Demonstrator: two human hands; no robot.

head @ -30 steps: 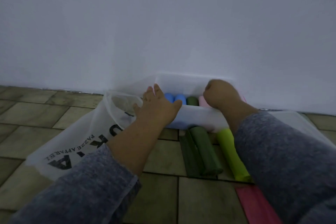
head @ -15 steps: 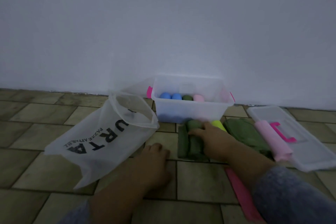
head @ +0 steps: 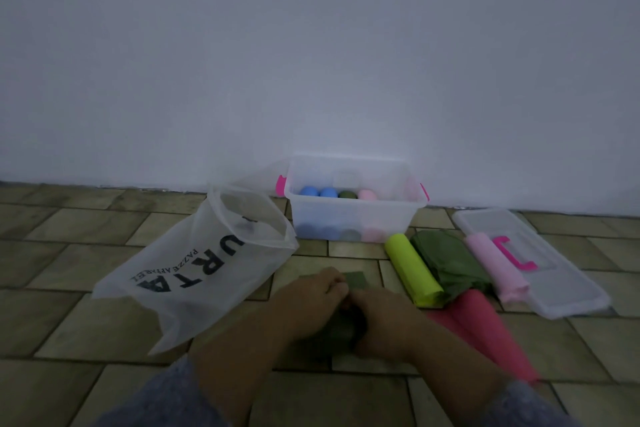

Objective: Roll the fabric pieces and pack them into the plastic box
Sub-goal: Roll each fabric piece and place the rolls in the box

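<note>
While left hand [head: 311, 291] and right hand [head: 384, 317] grasp green fabric [head: 341, 336] at lower centre | step: likely rolling | next: tighten roll, pack into box [head: 398, 215]

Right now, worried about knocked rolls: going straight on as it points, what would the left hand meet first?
Probably the flat end of the dark green fabric, just past the left hand; beyond, perhaps the lime roll.

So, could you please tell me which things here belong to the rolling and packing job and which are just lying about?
Job: dark green fabric, held by left hand and right hand; plastic box; lime roll; olive fabric; pale pink roll; red-pink fabric.
Lying about: printed plastic bag; box lid.
</note>
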